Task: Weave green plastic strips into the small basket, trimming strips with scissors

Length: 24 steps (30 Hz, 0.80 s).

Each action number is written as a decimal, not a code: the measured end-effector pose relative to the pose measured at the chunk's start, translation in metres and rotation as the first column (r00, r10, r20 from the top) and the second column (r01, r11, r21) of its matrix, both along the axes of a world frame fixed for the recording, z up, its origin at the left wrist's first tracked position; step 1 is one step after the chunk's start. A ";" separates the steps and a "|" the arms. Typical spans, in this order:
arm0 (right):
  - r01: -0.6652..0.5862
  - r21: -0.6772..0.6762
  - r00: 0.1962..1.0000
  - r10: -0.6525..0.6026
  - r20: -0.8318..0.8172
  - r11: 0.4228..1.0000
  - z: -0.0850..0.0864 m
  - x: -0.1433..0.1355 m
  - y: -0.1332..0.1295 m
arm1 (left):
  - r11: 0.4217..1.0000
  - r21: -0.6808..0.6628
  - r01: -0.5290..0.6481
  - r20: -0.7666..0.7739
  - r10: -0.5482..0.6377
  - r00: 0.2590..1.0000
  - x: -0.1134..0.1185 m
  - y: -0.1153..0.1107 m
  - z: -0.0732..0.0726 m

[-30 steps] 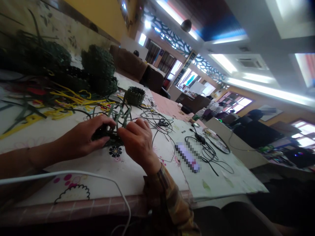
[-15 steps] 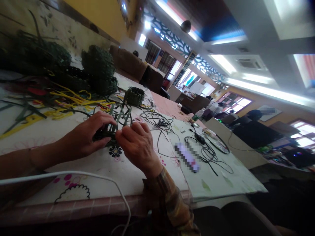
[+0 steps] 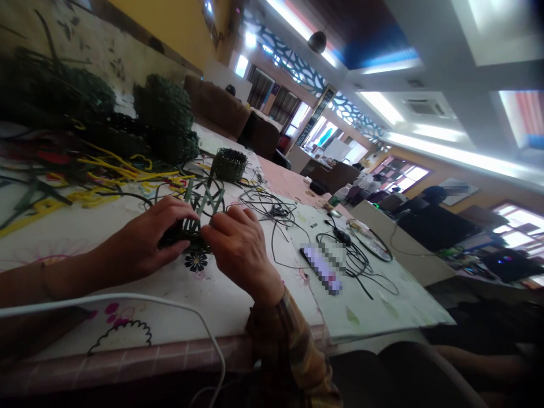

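A small dark green basket of woven strips, with loose strip ends standing up, lies between my hands on the flowered tablecloth. My left hand wraps its left side, thumb in front and fingers over the top. At the right side, my right hand is closed with its fingertips pinched on the weave; the exact strip it holds is hidden. Just behind stands a small round green basket.
Larger green woven baskets and yellow strips fill the back left. Tangled dark cords, a coil and a purple object lie rightward. A white cable crosses the front.
The view has shifted slightly. My right hand has moved a little away from the basket's front, showing more of its upright strips. My left hand keeps its hold.
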State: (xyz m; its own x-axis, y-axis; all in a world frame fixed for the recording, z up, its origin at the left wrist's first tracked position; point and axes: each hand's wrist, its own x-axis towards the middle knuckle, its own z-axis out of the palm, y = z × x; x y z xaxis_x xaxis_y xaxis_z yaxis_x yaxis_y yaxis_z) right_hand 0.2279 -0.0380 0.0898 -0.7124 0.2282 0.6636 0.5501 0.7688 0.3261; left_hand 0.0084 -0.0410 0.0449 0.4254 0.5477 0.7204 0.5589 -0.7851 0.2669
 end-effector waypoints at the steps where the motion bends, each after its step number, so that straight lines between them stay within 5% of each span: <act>1: 0.003 -0.010 1.000 -0.004 -0.009 1.000 -0.001 0.001 0.001 | 1.000 -0.001 -0.010 0.000 0.010 1.000 0.000 0.000 0.001; 10: 0.106 -0.102 0.990 -0.114 -0.078 0.989 -0.011 0.004 0.011 | 0.991 -0.021 -0.133 0.020 0.133 0.991 -0.003 0.004 -0.004; 24: 0.109 -0.169 0.992 -0.119 -0.050 0.979 -0.017 -0.001 0.011 | 0.995 -0.028 -0.093 -0.007 0.093 0.996 -0.003 0.003 0.000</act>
